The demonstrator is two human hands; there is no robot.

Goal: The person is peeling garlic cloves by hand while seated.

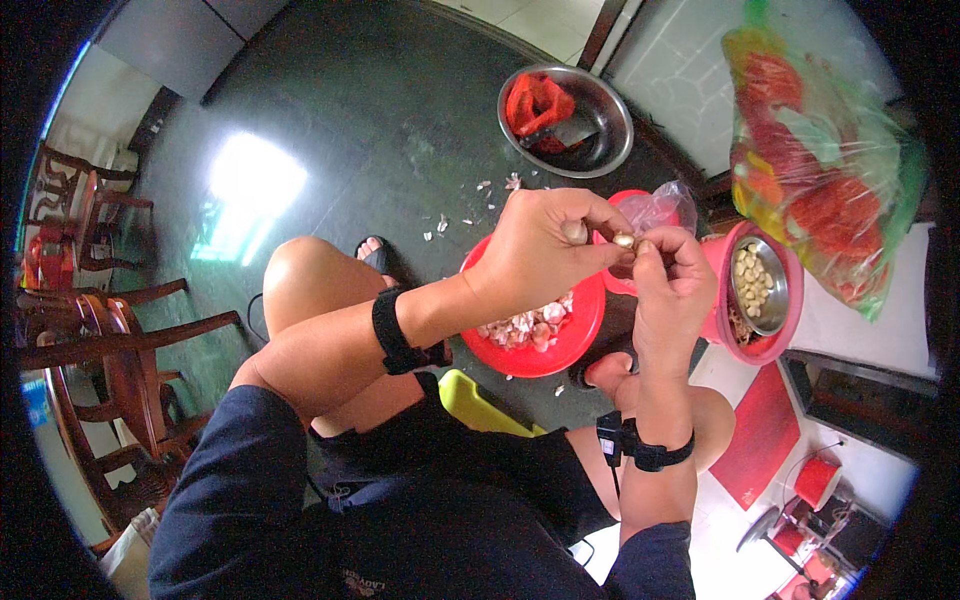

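Observation:
My left hand (551, 232) pinches a garlic clove (623, 241) between thumb and fingers. Tucked in the same hand is a second clove (575, 231). Fingertips of my right hand (671, 274) meet the far end of the pinched clove; how much of it they cover is hidden. Below both hands sits a red plastic basin (517, 367) with unpeeled garlic cloves (532, 326) and loose skins. To the right, a steel bowl (777, 319) of peeled cloves (752, 279) rests in a pink bucket (721, 300), with garlic skins beside it.
Beyond the hands, a steel basin (615, 157) holds red netting (536, 101) and a cleaver (574, 133). A clear plastic bag (667, 206) lies over a red container. At right is a bulging green-tinted bag (832, 165). Wooden chairs (127, 375) stand left; skin scraps litter the floor.

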